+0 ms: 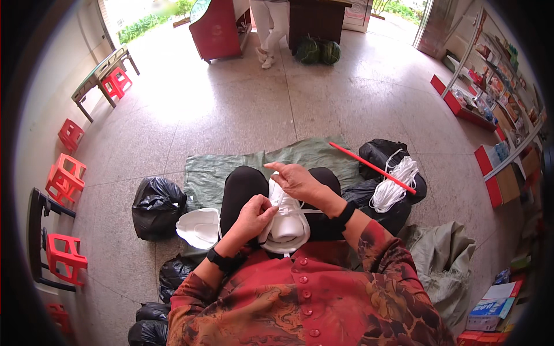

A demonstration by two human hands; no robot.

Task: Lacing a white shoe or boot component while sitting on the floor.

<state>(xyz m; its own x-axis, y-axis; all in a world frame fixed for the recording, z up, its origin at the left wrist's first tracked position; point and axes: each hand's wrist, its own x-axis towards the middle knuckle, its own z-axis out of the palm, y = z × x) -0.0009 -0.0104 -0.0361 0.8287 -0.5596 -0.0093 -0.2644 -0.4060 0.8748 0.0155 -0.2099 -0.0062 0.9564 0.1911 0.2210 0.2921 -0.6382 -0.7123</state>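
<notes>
A white shoe [287, 229] lies in my lap between my dark-trousered thighs, with white shoelace [312, 211] strung across it and trailing to the right. My left hand [254, 215] is closed at the left side of its lacing, thumb and forefinger pinched on the shoelace. Above the far part of the shoe is my right hand [301, 184], its forefinger pointing left and the other fingers bent in; what they hold, if anything, is hidden. Beside my left knee rests a second white shoe piece [199, 228]. To my right, a bundle of white cord [395, 184] sits on black bags, a red stick [369, 165] across it.
A green woven sheet [213, 173] is spread under my knees. Black plastic bags [157, 209] stand at my left, and a crumpled grey-green sack [441, 259] lies right. Red stools [67, 176] line the left wall; shelves [496, 86] stand right. A person [270, 26] stands ahead.
</notes>
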